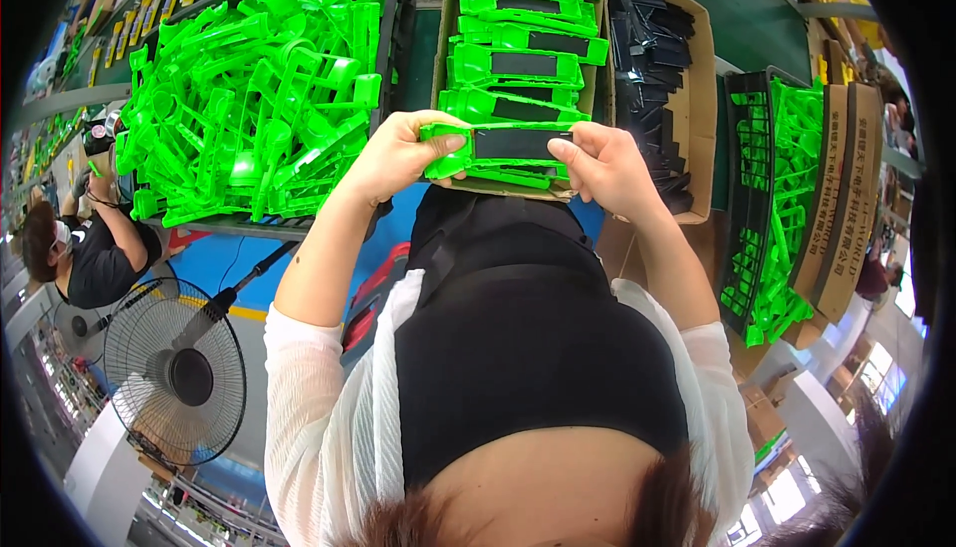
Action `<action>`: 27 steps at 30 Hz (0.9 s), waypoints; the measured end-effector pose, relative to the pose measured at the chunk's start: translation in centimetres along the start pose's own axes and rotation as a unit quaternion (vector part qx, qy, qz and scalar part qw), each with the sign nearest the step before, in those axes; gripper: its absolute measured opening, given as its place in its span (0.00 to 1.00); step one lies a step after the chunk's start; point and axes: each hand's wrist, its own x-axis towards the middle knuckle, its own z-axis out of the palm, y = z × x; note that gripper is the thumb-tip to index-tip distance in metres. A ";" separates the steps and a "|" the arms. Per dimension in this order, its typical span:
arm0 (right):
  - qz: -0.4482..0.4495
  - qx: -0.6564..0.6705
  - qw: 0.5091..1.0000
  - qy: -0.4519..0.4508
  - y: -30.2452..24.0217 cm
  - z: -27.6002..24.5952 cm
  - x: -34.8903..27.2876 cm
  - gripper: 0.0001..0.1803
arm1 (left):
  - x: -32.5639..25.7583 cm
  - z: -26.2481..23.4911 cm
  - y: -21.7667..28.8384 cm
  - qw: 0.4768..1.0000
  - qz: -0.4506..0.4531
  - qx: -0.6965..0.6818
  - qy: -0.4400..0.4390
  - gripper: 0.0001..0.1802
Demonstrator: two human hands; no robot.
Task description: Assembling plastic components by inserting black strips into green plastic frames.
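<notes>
Between my two hands is a bright green plastic housing with a flat black panel set in its middle. My left hand grips its left end, thumb on top and fingers underneath. At the right end my right hand closes on it, the thumb pressed at the edge of the black panel. Directly beyond, a cardboard box holds a row of similar green housings with black panels. Right of it, an open cardboard box contains many loose thin black panels.
A black crate heaped with green plastic parts stands left. Another black crate of green parts and flattened cardboard are at right. A standing fan and a person in black are at lower left.
</notes>
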 end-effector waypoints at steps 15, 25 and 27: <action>-0.053 -0.338 0.923 0.174 0.8 1.4 0.8 0.19 | 1.2 1.1 -1.6 0.999 -0.011 -0.036 0.031 0.08; 0.060 -0.063 0.992 0.096 4.0 0.3 1.5 0.16 | 1.6 1.6 -1.4 1.000 0.003 0.027 0.008 0.08; -0.001 -0.110 0.984 0.143 4.8 0.4 1.6 0.20 | 1.9 2.0 -0.7 0.981 0.048 0.186 0.033 0.09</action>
